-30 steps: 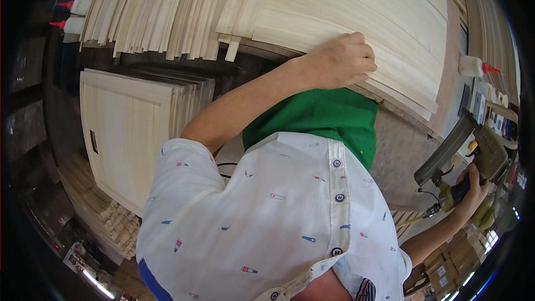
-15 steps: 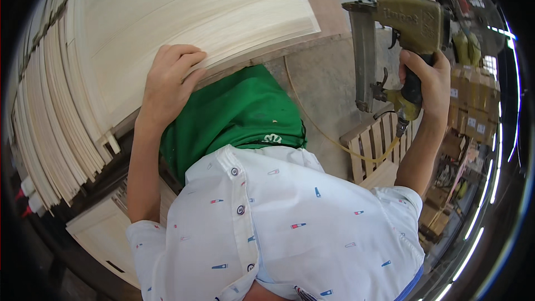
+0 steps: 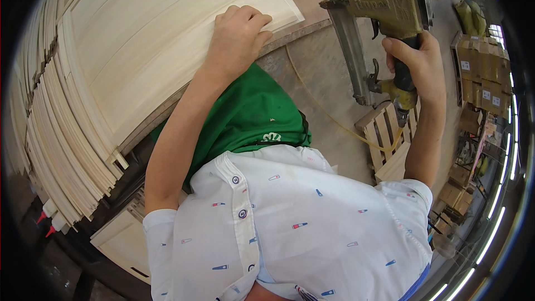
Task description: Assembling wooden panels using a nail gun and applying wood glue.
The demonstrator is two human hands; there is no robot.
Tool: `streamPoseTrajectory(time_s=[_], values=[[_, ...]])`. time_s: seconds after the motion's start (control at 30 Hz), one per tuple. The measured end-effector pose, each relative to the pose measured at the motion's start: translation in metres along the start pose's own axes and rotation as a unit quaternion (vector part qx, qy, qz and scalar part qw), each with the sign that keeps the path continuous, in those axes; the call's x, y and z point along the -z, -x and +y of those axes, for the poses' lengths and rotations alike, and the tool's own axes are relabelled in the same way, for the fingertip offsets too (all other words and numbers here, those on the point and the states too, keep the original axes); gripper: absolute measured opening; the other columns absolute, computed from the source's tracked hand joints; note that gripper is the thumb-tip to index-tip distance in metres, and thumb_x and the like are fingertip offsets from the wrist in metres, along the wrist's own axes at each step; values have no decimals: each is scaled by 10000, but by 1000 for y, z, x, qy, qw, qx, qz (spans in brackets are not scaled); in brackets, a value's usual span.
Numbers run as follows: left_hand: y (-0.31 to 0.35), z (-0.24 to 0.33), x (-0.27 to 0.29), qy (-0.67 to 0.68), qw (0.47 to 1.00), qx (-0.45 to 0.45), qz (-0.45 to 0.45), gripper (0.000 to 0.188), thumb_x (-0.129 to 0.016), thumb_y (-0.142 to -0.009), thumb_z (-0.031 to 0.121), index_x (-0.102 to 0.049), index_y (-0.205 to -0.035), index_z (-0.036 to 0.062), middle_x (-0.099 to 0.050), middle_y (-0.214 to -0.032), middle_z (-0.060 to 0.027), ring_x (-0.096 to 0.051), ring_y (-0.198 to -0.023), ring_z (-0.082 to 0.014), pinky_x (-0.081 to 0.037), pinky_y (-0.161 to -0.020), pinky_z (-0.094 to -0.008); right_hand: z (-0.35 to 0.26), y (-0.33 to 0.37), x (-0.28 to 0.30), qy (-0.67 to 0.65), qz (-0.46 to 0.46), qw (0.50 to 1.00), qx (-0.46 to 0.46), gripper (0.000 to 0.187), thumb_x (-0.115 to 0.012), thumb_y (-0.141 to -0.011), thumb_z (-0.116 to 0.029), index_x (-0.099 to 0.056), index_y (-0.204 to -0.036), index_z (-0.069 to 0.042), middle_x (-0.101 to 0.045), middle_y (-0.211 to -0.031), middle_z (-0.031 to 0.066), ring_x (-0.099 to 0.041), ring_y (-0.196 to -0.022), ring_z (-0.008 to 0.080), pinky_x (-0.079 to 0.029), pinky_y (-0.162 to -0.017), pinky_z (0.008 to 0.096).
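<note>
A pale wooden panel (image 3: 139, 50) with grooves and a thin raised border lies on a workbench ahead of me. My left hand (image 3: 237, 42) rests on the panel's near edge, toward its right corner. Its fingers bend over the border, and the thumb stands apart from them. In my right hand (image 3: 421, 67) is a pneumatic nail gun (image 3: 387, 8), gripped by its dark handle and held up to the right of the bench. The thumb wraps the handle near the trigger. From the handle's base a yellowish air hose (image 3: 323, 120) runs off toward the bench.
Long thin wooden strips (image 3: 61, 145) are stacked at the left. Below them are white bottles with red tips (image 3: 57, 223) and another wooden panel (image 3: 125, 239). A slatted pallet (image 3: 384, 136) sits on the floor to the right. Cardboard boxes (image 3: 482, 72) are piled beyond.
My left hand has slid right along the panel's near edge, closer to the corner. The nail gun has shifted slightly left and up in view, still in my right hand.
</note>
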State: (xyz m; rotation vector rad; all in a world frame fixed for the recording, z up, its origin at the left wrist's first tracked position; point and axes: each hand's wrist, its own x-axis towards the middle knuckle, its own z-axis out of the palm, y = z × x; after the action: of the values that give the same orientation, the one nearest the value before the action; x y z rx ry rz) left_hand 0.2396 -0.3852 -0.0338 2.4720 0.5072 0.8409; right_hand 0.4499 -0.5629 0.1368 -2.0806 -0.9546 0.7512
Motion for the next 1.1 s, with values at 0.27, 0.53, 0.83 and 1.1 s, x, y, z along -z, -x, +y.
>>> streamPoseTrajectory(time_s=[0.27,0.53,0.83,1.1], values=[[2,2,2,-16,999,-37,-1,240,-730,-776,131,-690,-1002,58,-654,-978,-71,-584,-932,-276,-446,-834,-398,3,-4,-6,30,-9,999,-8,269,-718,-790,-169,-596,-889,50,-596,-653,42,-556,-555,92,-425,-518,251],[0,2,-5,-13,999,-47,10,234,-732,-753,104,-679,-976,59,-642,-964,-63,-580,-918,-272,-439,-827,-399,1,-13,-17,88,-33,995,8,289,-710,-777,-207,-585,-846,45,-575,-598,35,-540,-520,87,-408,-491,252],[-1,3,-8,-19,999,-49,13,230,-739,-726,93,-675,-945,70,-629,-971,-53,-571,-916,-265,-438,-828,-400,-4,-20,-21,145,-50,988,28,324,-690,-784,-256,-577,-822,46,-570,-562,45,-549,-500,102,-410,-488,262],[-1,1,-12,-15,998,-61,25,241,-745,-711,87,-677,-941,62,-636,-956,-64,-582,-888,-276,-458,-784,-405,-3,-26,-25,153,-74,984,50,313,-676,-799,-242,-590,-834,58,-562,-556,44,-544,-505,103,-414,-501,265]])
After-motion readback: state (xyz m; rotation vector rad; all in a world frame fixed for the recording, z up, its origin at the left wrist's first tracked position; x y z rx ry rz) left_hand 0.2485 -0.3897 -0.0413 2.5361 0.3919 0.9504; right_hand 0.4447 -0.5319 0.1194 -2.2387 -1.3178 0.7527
